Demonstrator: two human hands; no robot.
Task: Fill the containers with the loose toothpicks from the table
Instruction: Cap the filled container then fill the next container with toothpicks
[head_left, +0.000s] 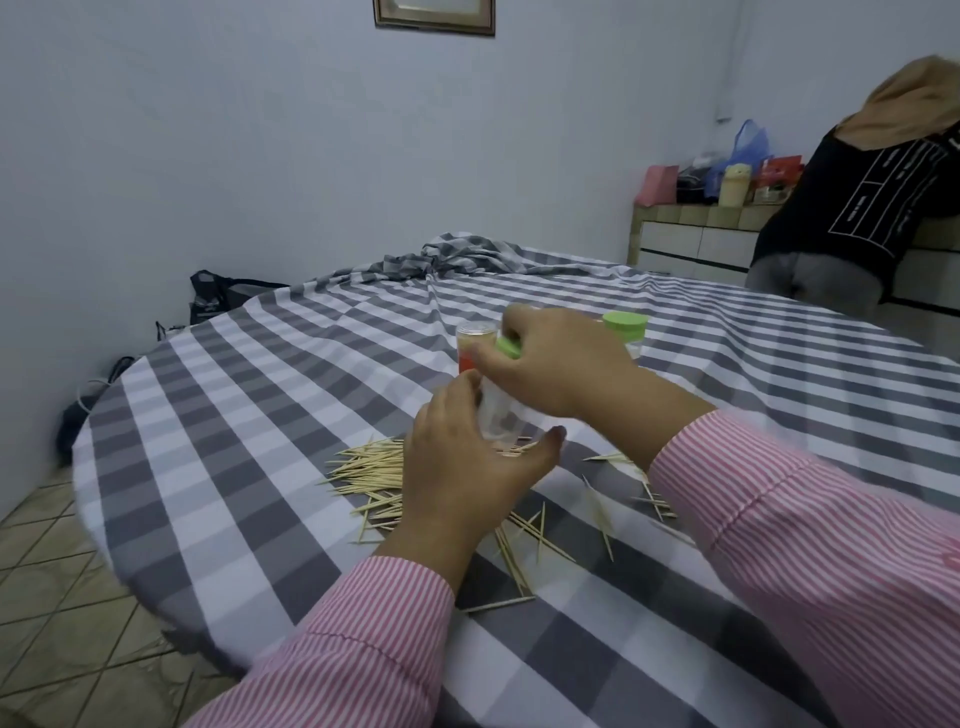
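Note:
My left hand (462, 467) grips a clear plastic container (497, 415) around its body, tilted above the table. My right hand (558, 358) is closed on that container's green lid (508, 347) at its top end. Behind them stands a clear container with an orange base (470, 343), partly hidden by my hands. Another container with a green lid (625, 326) stands further right. Loose toothpicks (371, 470) lie in a pile on the checked tablecloth (260, 415) under my left hand, with more scattered toothpicks (602, 512) to the right.
The round table's edge curves at the left, with tiled floor (47, 582) below. Bunched cloth (457, 254) lies at the far side. A person in a black top (857, 208) leans on a counter at the back right, where bags and boxes stand.

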